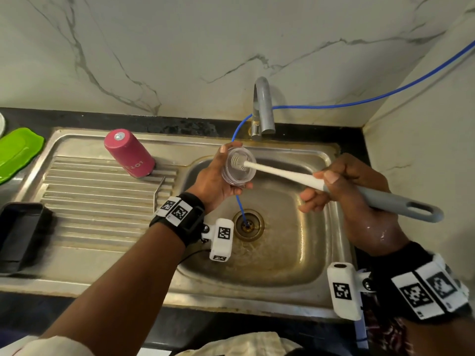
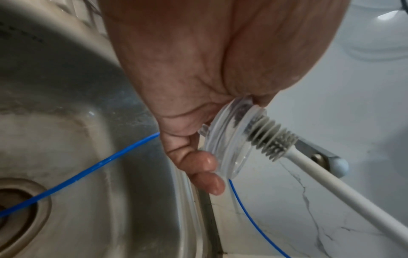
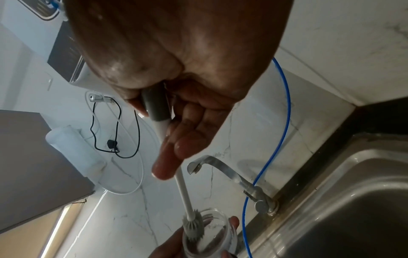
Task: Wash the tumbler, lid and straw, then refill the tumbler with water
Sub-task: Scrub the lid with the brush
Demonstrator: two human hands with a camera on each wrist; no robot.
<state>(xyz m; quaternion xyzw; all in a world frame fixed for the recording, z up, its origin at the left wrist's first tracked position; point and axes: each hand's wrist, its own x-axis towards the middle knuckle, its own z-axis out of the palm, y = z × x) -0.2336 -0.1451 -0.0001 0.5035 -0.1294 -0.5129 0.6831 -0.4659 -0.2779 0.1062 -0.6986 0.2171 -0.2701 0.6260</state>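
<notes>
My left hand (image 1: 226, 173) grips a clear plastic lid (image 1: 239, 176) over the sink basin, its hollow side facing right. My right hand (image 1: 331, 186) holds a bottle brush by its grey handle (image 1: 390, 201), thumb on top. The white shaft reaches left, and the grey ribbed brush head (image 1: 237, 161) sits inside the lid. The left wrist view shows the brush head (image 2: 269, 139) half inside the lid (image 2: 227, 150). The pink tumbler (image 1: 129, 154) stands upside down on the drainboard. A thin bent metal rod (image 1: 157, 192), perhaps the straw, lies at the drainboard's right edge.
The steel sink (image 1: 282, 253) is wet, with the drain (image 1: 248, 224) at its middle. A blue tube (image 1: 334, 105) runs from the right wall past the faucet (image 1: 263, 109) into the drain. A green tray (image 1: 18, 150) and a black container (image 1: 18, 235) sit at left.
</notes>
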